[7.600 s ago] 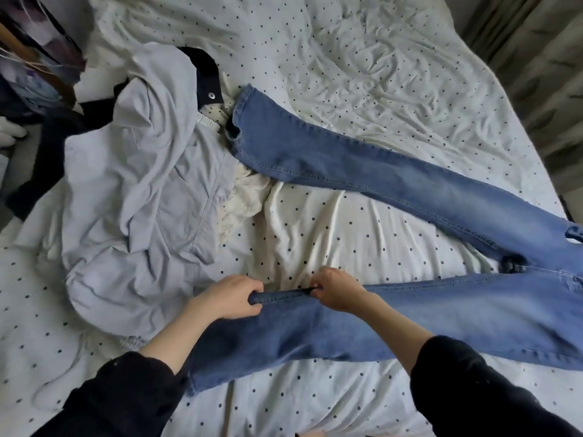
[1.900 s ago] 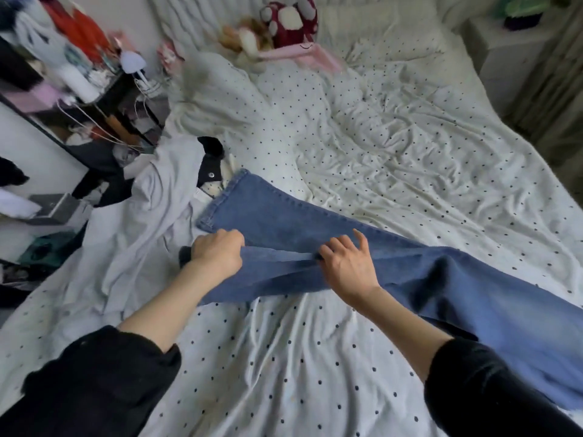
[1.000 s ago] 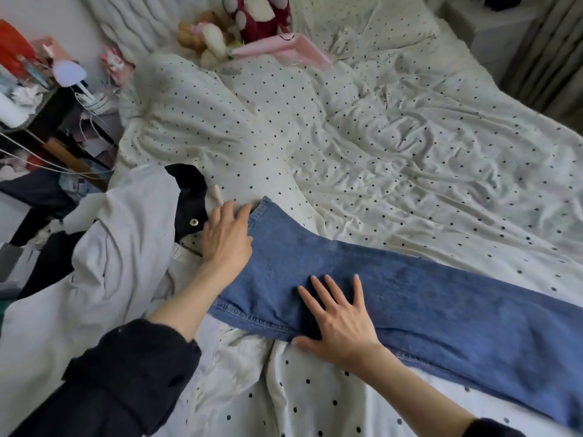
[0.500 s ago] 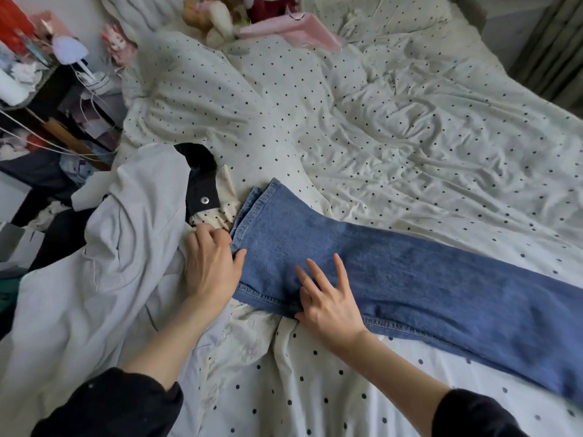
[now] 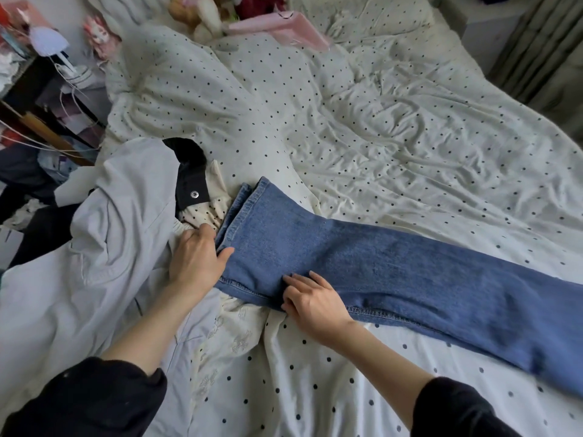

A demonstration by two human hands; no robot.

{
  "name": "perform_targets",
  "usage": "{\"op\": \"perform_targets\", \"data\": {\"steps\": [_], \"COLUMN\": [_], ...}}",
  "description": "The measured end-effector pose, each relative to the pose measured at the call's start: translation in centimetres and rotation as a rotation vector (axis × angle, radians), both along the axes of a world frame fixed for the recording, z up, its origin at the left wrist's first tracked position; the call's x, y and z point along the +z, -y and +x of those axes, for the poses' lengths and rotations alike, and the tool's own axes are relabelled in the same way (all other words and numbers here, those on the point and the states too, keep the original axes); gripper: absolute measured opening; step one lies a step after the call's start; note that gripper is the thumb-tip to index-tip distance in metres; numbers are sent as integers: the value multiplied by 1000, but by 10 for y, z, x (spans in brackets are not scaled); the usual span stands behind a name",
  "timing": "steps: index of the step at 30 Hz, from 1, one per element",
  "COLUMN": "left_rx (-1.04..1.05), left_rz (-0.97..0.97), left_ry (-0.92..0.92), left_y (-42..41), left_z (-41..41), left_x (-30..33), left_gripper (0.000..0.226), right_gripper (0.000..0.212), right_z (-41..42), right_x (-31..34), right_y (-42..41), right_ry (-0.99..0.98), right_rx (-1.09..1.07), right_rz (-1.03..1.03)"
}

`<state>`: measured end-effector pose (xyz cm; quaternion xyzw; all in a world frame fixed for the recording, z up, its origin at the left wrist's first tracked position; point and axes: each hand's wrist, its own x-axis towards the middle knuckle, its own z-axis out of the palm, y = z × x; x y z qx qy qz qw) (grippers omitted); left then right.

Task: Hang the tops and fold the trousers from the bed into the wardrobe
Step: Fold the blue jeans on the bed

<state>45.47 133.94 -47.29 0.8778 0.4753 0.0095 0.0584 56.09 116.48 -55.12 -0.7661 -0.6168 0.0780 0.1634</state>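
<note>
Blue jeans lie across the polka-dot bed, the two legs stacked one on the other, hems at the left. My left hand is at the hem end, with its thumb on top of the denim and its fingers at the edge. At the near seam a little further right, my right hand has its fingers curled on the denim and its thumb hidden. A pale grey jacket with a black collar is crumpled to the left. A cream top peeks out under it, against the hems.
Plush toys and a pink item sit at the head of the bed. A cluttered dark shelf with cables stands off the left edge. Curtains hang at the far right. The wardrobe is out of view.
The near leg was brought over onto the far one and patted flat. My left hand has settled at the hem edge, and my right hand's flat fingers have curled at the near seam.
</note>
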Motion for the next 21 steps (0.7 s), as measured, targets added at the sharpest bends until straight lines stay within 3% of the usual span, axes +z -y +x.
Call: {"op": "perform_targets", "data": {"steps": [2, 5, 10, 13, 17, 20, 21], "left_rx": [29, 22, -14, -58, -274, -497, -555], "left_rz": [-22, -38, -45, -149, -250, -372, -466], "left_ry": [-91, -140, 98, 215, 280, 131, 42], "left_y": [-3, -8, 11, 41, 104, 162, 177], "left_z": [6, 11, 23, 49, 94, 120, 125], "left_x": [2, 3, 21, 46, 65, 46, 36], "left_gripper": [51, 45, 28, 37, 39, 46, 46], "right_gripper": [43, 51, 59, 73, 39, 39, 40], "right_z": [3, 13, 24, 31, 51, 81, 91], "right_x": [0, 8, 1, 28, 60, 76, 74], "right_y": [1, 7, 35, 43, 90, 130, 139], "right_ry": [22, 98, 91, -29, -198, -581, -618], "right_rx": [19, -132, -142, -188, -584, -821, -889], "right_rz": [-72, -153, -380, -283, 38, 111, 145]}}
